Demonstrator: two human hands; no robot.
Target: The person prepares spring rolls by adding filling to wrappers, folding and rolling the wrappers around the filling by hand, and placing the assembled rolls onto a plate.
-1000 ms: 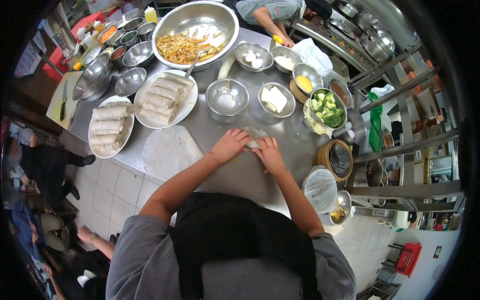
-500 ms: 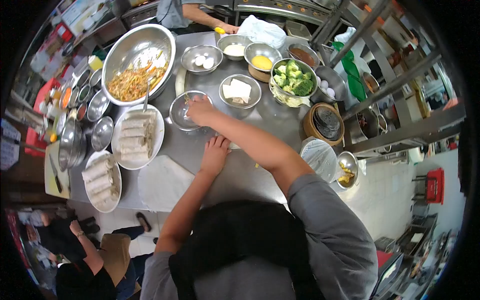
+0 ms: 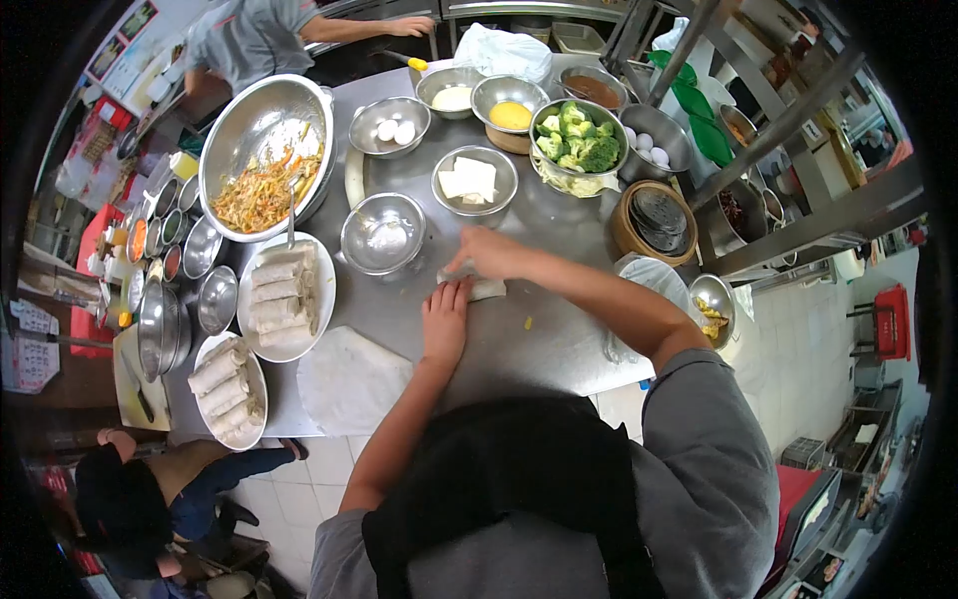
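Observation:
A pale spring roll [image 3: 487, 290] lies on the steel table in front of me, partly covered by my hands. My left hand [image 3: 446, 317] rests on its left part, fingers curved over it and holding it down. Just above, my right hand [image 3: 491, 254] reaches down with the index finger stretched out, touching the end of the wrapper; the other fingers look curled and seem to hold nothing. Beyond my hands stands a small metal bowl [image 3: 361, 250] with a little whitish stuff in it. A stack of wrapper sheets [image 3: 351, 384] lies left of my left forearm.
Finished rolls lie on two white plates [image 3: 327, 290] [image 3: 257, 427] at left. Behind are a large bowl of shredded filling [image 3: 267, 190] and bowls of eggs [image 3: 391, 148], tofu [image 3: 469, 182] and broccoli [image 3: 579, 150]. A knife [image 3: 146, 404] lies on a board. Other people stand nearby.
My right hand has left the small metal bowl and come down to the roll beside my left hand. The person across the table has moved left.

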